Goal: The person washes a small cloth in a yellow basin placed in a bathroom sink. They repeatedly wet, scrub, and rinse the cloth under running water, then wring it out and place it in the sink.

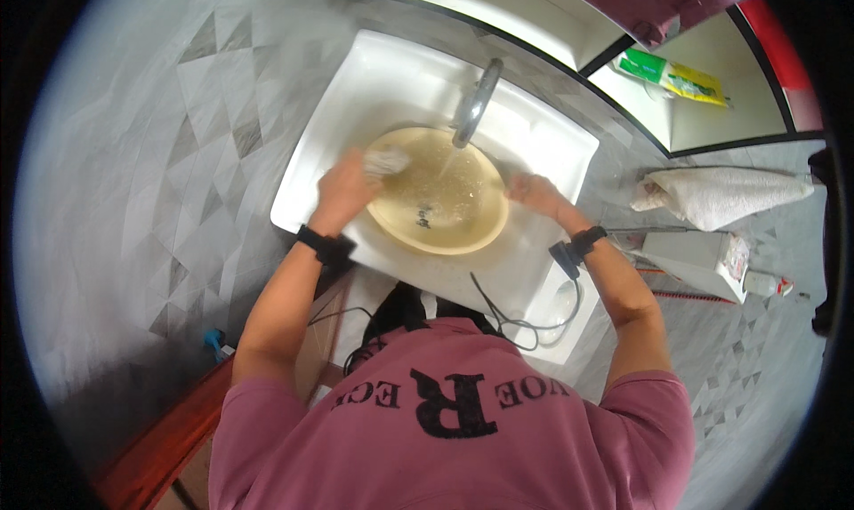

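Observation:
A pale yellow plastic basin point(455, 243) sits in the white sink point(334, 101). Water runs from the chrome faucet point(479, 105) into it, and the water inside is rippled with bubbles. Over the basin's left rim, my left hand point(345, 192) is closed on a crumpled whitish cloth point(386, 160), slightly smeared by motion. At the opposite rim, the fingers of my right hand point(537, 195) are curled against the edge and seem to grip it. A dark mark shows on the basin's inner wall.
Above the sink are open shelves point(534, 3), one holding a green and yellow packet point(673, 77). A white towel point(729, 194) hangs at the right, above a white box point(694, 257) and a small bottle point(767, 284). Black straps and a cable point(511, 321) are near my arms.

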`<state>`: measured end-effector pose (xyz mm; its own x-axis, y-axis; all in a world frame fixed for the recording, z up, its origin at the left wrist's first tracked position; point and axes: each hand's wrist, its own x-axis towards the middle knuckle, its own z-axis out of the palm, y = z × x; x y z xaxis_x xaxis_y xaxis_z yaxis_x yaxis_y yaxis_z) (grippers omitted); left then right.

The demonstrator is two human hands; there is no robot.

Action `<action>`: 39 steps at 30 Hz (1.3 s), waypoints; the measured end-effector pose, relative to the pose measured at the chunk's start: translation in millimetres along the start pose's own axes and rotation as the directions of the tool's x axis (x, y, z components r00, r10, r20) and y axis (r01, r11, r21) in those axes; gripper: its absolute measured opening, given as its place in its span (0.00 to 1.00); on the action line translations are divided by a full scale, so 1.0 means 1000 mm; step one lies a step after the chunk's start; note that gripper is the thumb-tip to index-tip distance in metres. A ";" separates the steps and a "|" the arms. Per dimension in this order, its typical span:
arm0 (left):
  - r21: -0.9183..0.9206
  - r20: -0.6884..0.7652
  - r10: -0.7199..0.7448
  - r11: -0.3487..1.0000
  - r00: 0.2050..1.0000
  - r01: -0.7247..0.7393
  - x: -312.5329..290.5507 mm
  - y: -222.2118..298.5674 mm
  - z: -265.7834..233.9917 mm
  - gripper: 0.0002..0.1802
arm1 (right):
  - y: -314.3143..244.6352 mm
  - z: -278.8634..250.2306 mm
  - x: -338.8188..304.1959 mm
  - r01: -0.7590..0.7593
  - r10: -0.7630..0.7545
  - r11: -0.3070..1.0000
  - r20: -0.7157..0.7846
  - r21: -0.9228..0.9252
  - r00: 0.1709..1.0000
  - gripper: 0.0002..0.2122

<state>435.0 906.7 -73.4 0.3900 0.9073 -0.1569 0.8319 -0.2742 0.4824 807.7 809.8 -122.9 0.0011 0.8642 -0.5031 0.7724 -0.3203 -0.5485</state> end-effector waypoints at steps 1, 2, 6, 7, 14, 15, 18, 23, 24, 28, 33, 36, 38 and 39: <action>0.005 -0.047 -0.060 0.998 0.997 0.060 -0.002 -0.008 0.000 0.28 | 0.002 0.010 -0.013 0.038 -0.038 0.999 -0.001 -0.003 0.999 0.21; -0.107 0.036 -0.154 0.982 0.987 0.157 -0.004 -0.016 0.003 0.28 | 0.004 0.018 -0.026 0.135 -0.135 0.991 -0.012 0.002 0.991 0.20; -0.617 0.313 -0.299 0.657 0.901 0.433 0.002 -0.047 0.032 0.26 | 0.001 0.046 -0.049 0.580 -0.575 0.659 0.175 -0.479 0.799 0.20; -0.730 0.343 -0.285 0.519 0.895 0.445 0.003 -0.049 0.041 0.25 | -0.003 0.056 -0.053 0.552 -0.548 0.716 0.147 -0.427 0.824 0.15; -0.917 0.325 -0.253 0.152 0.911 0.369 0.030 -0.015 0.015 0.21 | -0.042 0.075 -0.061 0.546 -0.560 0.785 0.042 -0.292 0.827 0.08; -0.909 0.308 -0.245 0.209 0.919 0.360 0.035 -0.007 0.001 0.21 | -0.049 0.075 -0.065 0.571 -0.587 0.781 0.016 -0.251 0.810 0.08; -0.898 0.182 -0.219 0.360 0.959 0.253 0.039 0.021 -0.038 0.24 | -0.073 0.074 -0.081 0.604 -0.612 0.786 -0.024 -0.134 0.791 0.08; -0.793 -0.015 -0.152 0.603 0.988 0.081 0.038 0.074 -0.102 0.25 | -0.113 0.088 -0.096 0.684 -0.662 0.729 -0.234 0.020 0.712 0.08; -0.760 -0.060 -0.132 0.648 0.989 0.040 0.036 0.086 -0.112 0.25 | -0.120 0.092 -0.095 0.706 -0.670 0.707 -0.284 0.037 0.686 0.08; -0.530 -0.190 -0.057 0.846 0.980 -0.054 0.038 0.136 -0.140 0.21 | -0.151 0.107 -0.086 0.771 -0.654 0.622 -0.451 0.137 0.608 0.08; -0.215 -0.227 0.147 0.957 0.963 -0.197 0.030 0.172 -0.151 0.20 | -0.184 0.126 -0.086 0.752 -0.577 0.541 -0.484 0.376 0.657 0.12; 0.028 -0.254 0.262 0.964 0.931 -0.264 0.028 0.164 -0.152 0.21 | -0.192 0.133 -0.084 0.734 -0.612 0.467 -0.419 0.493 0.671 0.15; 0.104 -0.277 0.222 0.974 0.935 -0.201 0.025 0.144 -0.150 0.22 | -0.178 0.129 -0.081 0.862 -0.721 0.403 -0.473 0.307 0.506 0.18; 0.088 -0.265 0.183 0.982 0.947 -0.165 0.024 0.133 -0.151 0.22 | -0.166 0.123 -0.078 0.932 -0.758 0.332 -0.547 0.146 0.356 0.18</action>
<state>495.6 940.0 116.8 0.4169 0.8933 0.1678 0.7874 -0.4472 0.4243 601.1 748.0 -75.0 -0.2374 0.7623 0.6021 0.1653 0.6425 -0.7483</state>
